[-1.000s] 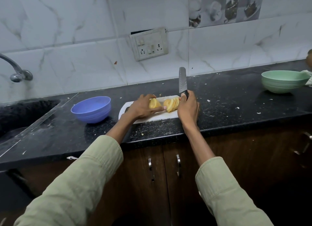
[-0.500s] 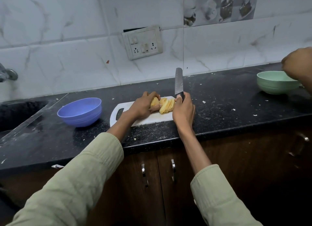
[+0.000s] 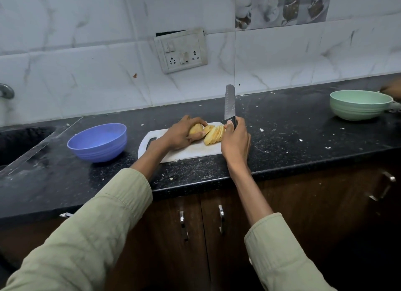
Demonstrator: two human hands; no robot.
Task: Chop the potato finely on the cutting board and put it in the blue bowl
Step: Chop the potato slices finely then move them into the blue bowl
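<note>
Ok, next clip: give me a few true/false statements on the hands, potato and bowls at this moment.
1. The right hand grips the knife. True.
2. The blue bowl holds potato pieces. False: it shows none inside.
3. The left hand holds the uncut potato on the cutting board. True.
4. The slices lie in the green bowl. False: they lean together on the board.

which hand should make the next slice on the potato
The right hand. It already grips the knife, blade upright just beside the cut slices. The left hand holds the uncut potato steady on the cutting board, so it is probably best kept there.
</note>
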